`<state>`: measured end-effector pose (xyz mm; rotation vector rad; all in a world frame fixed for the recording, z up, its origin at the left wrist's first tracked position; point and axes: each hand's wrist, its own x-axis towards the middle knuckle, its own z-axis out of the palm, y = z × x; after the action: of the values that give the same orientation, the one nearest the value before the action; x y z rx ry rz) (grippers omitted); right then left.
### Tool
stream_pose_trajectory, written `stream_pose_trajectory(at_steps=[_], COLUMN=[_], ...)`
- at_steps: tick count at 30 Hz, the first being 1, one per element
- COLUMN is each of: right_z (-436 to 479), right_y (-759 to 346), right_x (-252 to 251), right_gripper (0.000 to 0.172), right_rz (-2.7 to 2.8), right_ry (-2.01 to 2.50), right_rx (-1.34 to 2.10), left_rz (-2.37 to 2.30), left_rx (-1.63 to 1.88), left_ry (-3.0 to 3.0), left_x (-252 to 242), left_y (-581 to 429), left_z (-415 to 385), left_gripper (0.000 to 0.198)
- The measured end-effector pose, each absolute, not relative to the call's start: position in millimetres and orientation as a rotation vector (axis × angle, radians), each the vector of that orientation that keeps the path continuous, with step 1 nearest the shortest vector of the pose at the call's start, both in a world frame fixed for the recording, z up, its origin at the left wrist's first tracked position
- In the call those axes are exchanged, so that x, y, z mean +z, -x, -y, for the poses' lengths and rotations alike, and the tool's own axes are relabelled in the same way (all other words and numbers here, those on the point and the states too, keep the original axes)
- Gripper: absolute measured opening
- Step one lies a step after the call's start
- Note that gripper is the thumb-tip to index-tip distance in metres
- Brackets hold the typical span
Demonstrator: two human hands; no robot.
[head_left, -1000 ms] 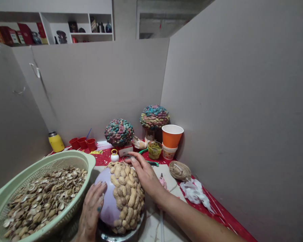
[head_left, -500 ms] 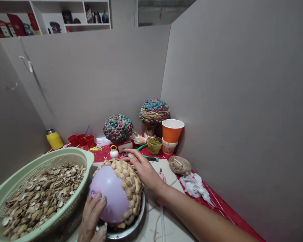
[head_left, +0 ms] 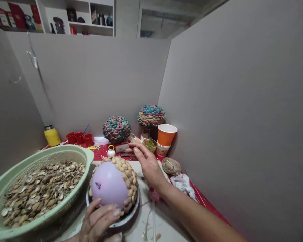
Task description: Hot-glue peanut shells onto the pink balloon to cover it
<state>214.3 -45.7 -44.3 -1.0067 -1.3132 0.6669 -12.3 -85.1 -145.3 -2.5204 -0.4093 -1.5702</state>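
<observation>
Balloon [head_left: 111, 185] sits in a bowl [head_left: 133, 213] at the lower centre of the frame, its knot facing the viewer, with peanuts [head_left: 128, 173] crusted over its top and right side. The left hand [head_left: 99, 218], at the bottom centre, has its fingers spread and curved, tips at the balloon's lower edge, clenching nothing. The right hand [head_left: 148, 164], right of centre, hangs apart from it, fingers loosely extended, with nothing visible in its grasp.

The bare balloon skin looks the weak point: a fingernail pressed in or a sharp scrap of shell could burst it, and the crust might then sag. With just 1 hand at it, an uneven push could roll it in the round bowl or rub peanuts loose. The right forearm passes close by a pink tool [head_left: 154, 195] and clear stick [head_left: 154, 218] and could knock them if it dropped. A bump from the left arm might spill shells [head_left: 40, 191] from the colander [head_left: 88, 158] at the left.

No writing can be read. Boxes [head_left: 17, 15] at the upper left bear marks too small to make out; the 3 red cups [head_left: 79, 137] and yellow flask [head_left: 52, 136], left of centre, show no legible brand.
</observation>
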Motion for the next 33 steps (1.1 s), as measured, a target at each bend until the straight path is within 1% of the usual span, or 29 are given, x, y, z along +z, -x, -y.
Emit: stream_pose_trajectory(at_steps=[2, 3, 5, 8, 12, 14, 18, 22, 25, 27, 30, 33], right_z=[56, 64, 85, 120, 156, 166, 178, 184, 190, 194, 201, 205], right_y=[-213, -212, -207, -196, -178, -171, -160, -149, -143, -141, -146, -158], right_x=[-35, -30, -24, -22, -33, -41, -55, -67, -76, -82, -93, -101], right_gripper=[0.031, 0.028, 0.021, 0.018, 0.028, 0.030, 0.022, 0.014, 0.009, 0.010, 0.016, 0.026], right_rz=[1.326, 1.345, 1.433, 1.682, 1.854, 1.904, 1.950, 1.827, 1.715, 1.672, 1.629, 1.626], right_ry=[0.984, 0.977, 0.961, 0.857, 0.765, 0.743, 0.781, 0.869, 0.905, 0.937, 0.999, 1.086], right_rx=[0.627, 0.600, 0.526, 0.353, 0.161, 0.057, -0.061, -0.029, -0.042, -0.082, -0.167, -0.240], left_rz=[0.163, 0.117, 0.089, 0.078, 0.021, 0.003, -0.149, -0.268, -0.276, -0.292, -0.322, -0.332], left_rx=[-1.597, -1.610, -1.601, -1.545, -1.543, -1.573, -1.562, -1.608, -1.629, -1.607, -1.547, -1.461], left_ry=[2.450, 2.449, 2.490, 2.585, 2.601, 2.627, 2.712, 2.680, 2.673, 2.705, 2.772, 2.814], left_x=[-139, -136, -131, -125, -122, -120, -120, -129, -134, -133, -130, -129], left_y=[9, 8, 9, 12, 14, 13, 10, 8, 9, 9, 12, 15], left_z=[78, 76, 78, 83, 88, 89, 88, 86, 90, 95, 101, 100], left_gripper=[0.032, 0.027, 0.022, 0.031, 0.049, 0.058, 0.065, 0.073, 0.072, 0.066, 0.056, 0.056])
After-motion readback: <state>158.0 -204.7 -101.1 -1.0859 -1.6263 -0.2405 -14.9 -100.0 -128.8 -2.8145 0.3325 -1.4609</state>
